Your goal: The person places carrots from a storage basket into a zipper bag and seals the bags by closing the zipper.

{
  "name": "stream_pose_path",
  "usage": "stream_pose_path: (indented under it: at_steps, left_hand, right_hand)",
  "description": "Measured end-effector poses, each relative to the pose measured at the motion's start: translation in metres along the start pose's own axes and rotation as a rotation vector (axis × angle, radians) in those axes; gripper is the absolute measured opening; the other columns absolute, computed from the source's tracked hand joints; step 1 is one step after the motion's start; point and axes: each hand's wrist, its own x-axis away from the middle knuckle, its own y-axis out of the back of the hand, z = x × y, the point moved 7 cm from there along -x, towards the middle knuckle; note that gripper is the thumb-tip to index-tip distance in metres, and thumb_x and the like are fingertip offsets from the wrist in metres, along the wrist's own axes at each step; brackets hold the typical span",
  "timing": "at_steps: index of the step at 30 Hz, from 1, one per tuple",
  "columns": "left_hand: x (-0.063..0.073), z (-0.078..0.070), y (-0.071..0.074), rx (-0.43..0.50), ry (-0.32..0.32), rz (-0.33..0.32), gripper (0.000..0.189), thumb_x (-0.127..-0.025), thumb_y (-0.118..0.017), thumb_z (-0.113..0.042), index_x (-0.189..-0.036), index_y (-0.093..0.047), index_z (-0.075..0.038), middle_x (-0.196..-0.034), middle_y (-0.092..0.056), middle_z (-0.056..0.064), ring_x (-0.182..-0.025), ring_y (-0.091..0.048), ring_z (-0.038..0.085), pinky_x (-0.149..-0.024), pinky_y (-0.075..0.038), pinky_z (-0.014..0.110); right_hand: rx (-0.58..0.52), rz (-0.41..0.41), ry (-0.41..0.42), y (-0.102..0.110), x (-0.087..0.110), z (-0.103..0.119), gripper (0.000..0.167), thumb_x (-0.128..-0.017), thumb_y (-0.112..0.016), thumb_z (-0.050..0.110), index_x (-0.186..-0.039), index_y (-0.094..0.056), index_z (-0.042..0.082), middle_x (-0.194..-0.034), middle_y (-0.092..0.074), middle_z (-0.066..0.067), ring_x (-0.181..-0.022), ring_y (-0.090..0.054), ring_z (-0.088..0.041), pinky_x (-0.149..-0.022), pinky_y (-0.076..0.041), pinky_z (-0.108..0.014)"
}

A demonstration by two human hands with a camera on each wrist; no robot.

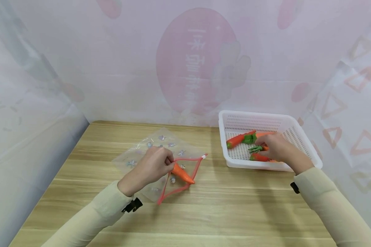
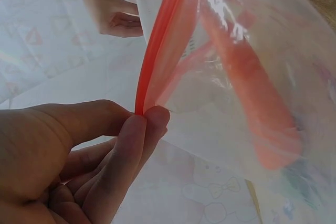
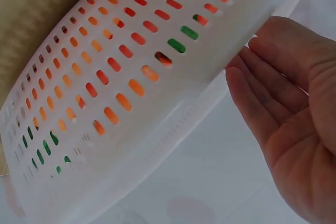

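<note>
Fingers and thumb of the left hand pinch the red zip strip of a limp, clear printed plastic bag; inside lies a smooth, tapered orange carrot, probably light, stiff and slightly slippery, best taken round its thick end. Right hand reaches into a white perforated plastic basket of glossy red and orange vegetables, its grip too hidden to tell. Beneath spreads a wood-grained table.

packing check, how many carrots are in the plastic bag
1: the orange carrot inside the plastic bag, tip toward its opening. I see no other, though the left hand hides part of the bag in the head view.
</note>
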Motion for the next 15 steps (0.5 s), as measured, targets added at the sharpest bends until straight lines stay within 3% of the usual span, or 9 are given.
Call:
stream_pose_path:
  at_steps: [2,6,11,15]
  left_hand:
    - [0.000,0.000,0.000,0.001,0.001,0.001,0.009,-0.086,-0.072,0.003,-0.085,-0.079,-0.002,-0.082,-0.078,0.005,-0.070,-0.068,0.008,-0.066,-0.060,0.025]
    - [0.000,0.000,0.001,-0.005,-0.004,0.000,0.009,-0.086,-0.072,0.003,-0.084,-0.079,-0.003,-0.081,-0.078,0.004,-0.069,-0.067,0.007,-0.066,-0.060,0.025]
    - [0.001,0.002,0.001,-0.003,0.005,-0.002,0.009,-0.086,-0.072,0.002,-0.084,-0.079,-0.004,-0.082,-0.078,0.004,-0.070,-0.068,0.007,-0.068,-0.060,0.026]
    - [0.002,0.004,0.001,0.005,0.018,0.000,0.009,-0.086,-0.072,0.002,-0.085,-0.079,-0.004,-0.083,-0.078,0.004,-0.071,-0.068,0.007,-0.068,-0.061,0.026]
  right_hand:
    - [-0.036,0.058,0.005,-0.006,-0.003,-0.004,0.009,-0.088,-0.078,-0.002,-0.091,-0.073,0.005,-0.076,-0.062,0.001,-0.067,-0.045,-0.010,-0.062,-0.041,-0.026]
    - [-0.082,0.153,-0.004,-0.016,-0.009,-0.008,0.014,-0.089,-0.076,-0.005,-0.086,-0.067,0.006,-0.072,-0.049,0.004,-0.067,-0.037,-0.010,-0.060,-0.033,-0.023]
    - [-0.055,0.224,0.013,-0.027,-0.019,-0.008,0.047,-0.086,-0.079,-0.004,-0.071,-0.039,0.017,-0.071,-0.028,0.007,-0.066,-0.031,-0.009,-0.060,-0.027,-0.024]
    - [-0.023,0.261,0.032,-0.035,-0.025,-0.008,0.050,-0.085,-0.081,-0.002,-0.069,-0.039,0.020,-0.071,-0.032,0.006,-0.067,-0.037,-0.009,-0.062,-0.031,-0.024]
